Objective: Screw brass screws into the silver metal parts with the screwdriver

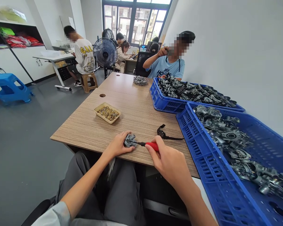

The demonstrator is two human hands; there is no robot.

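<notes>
Near the table's front edge, my left hand (119, 145) is closed around a small grey metal casting (130, 140). My right hand (168, 157) grips a screwdriver (152, 146) by its red handle. The dark shaft points left, and its tip meets the casting; the exact contact point is too small to make out. Beyond my left hand stands a cream tray (96, 112) full of brass-coloured screws. A black wristwatch (162, 133) lies on the table past my right hand.
A blue crate (191, 125) with grey metal castings stands at the right. Behind it, another blue crate (155, 97) holds many dark metal parts. A clear container of small parts (140, 80) sits farther back. A person in a blue shirt (167, 67) sits at the far end.
</notes>
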